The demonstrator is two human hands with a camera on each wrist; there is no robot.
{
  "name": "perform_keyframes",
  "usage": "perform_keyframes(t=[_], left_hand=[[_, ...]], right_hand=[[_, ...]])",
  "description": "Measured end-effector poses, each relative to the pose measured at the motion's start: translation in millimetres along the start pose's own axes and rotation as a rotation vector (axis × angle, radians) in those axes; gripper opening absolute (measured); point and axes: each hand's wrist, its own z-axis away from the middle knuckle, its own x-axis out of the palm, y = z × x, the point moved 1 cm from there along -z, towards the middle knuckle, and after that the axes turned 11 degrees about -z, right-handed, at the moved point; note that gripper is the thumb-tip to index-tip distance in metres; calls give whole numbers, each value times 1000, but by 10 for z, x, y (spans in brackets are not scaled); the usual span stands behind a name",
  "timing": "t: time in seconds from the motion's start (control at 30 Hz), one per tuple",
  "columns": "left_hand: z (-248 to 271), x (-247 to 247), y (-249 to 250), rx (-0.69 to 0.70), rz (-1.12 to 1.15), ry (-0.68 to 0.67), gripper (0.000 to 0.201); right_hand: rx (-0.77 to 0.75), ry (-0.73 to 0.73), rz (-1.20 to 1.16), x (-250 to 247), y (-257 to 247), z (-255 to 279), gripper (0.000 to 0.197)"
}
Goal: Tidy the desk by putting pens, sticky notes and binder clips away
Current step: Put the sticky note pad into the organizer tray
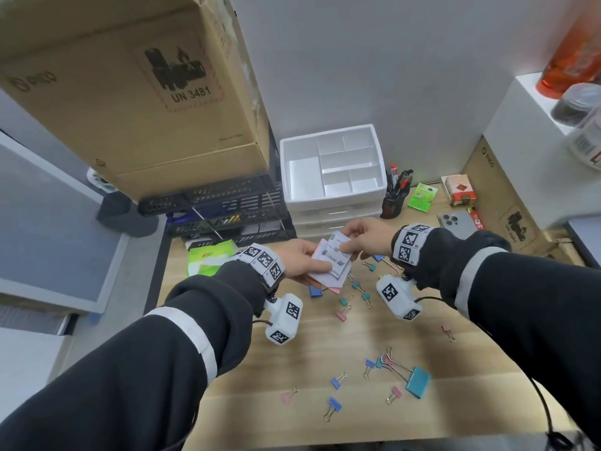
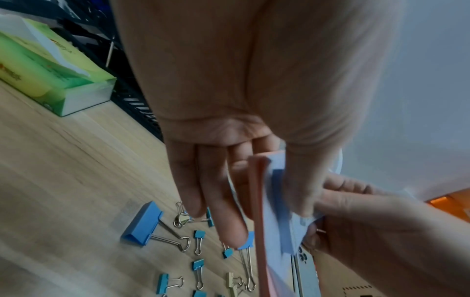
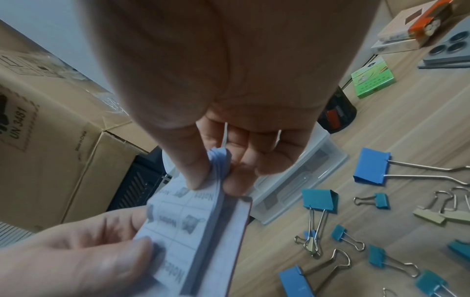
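Observation:
Both my hands hold a stack of sticky note pads [image 1: 335, 265] in the air above the back of the desk. My left hand [image 1: 320, 268] grips its near end, thumb on top and fingers beneath. My right hand [image 1: 349, 247] pinches its far corner. In the left wrist view the stack [image 2: 277, 211] shows white and pink layers. In the right wrist view its printed top sheet [image 3: 193, 231] is bent under my right thumb. Several binder clips, among them a large teal one [image 1: 418, 380], lie scattered on the wooden desk. Pens stand in a black cup [image 1: 395, 198].
A white compartment organizer [image 1: 380, 157] on drawers stands just behind my hands. To its left are a black mesh rack [image 1: 227, 206] under a cardboard box [image 1: 130, 92] and a green tissue pack [image 1: 208, 258]. A phone [image 1: 457, 222] and small boxes lie at the right.

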Motion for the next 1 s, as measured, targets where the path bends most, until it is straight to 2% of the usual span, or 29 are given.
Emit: perform_keyframes(t=[0.1,0.27,0.37,0.5,0.6,0.67,0.77,0.9,1.0], left_hand=[[-29,6,-68,-14,-1,43,11],[-59,21,-116,8,3,131,8],[-58,57,-97,28,12,161,7],[-13,71,-110,20,125,145,16],[1,65,-137,24,159,150,28],[19,79,-119,38,184,158,30],[18,108,-87,44,159,153,32],[26,131,-115,32,124,145,32],[44,118,-141,46,127,141,32]], right_hand=[[21,32,-93,-2,5,15,16],[-24,20,140,39,6,121,28],[-3,-25,183,81,13,158,19],[70,-40,-15,37,89,155,18],[63,11,-225,-10,151,147,37],[54,26,-252,7,162,133,46],[27,43,-173,72,107,117,38],[-75,129,100,96,31,135,18],[-119,136,126,86,14,145,14]])
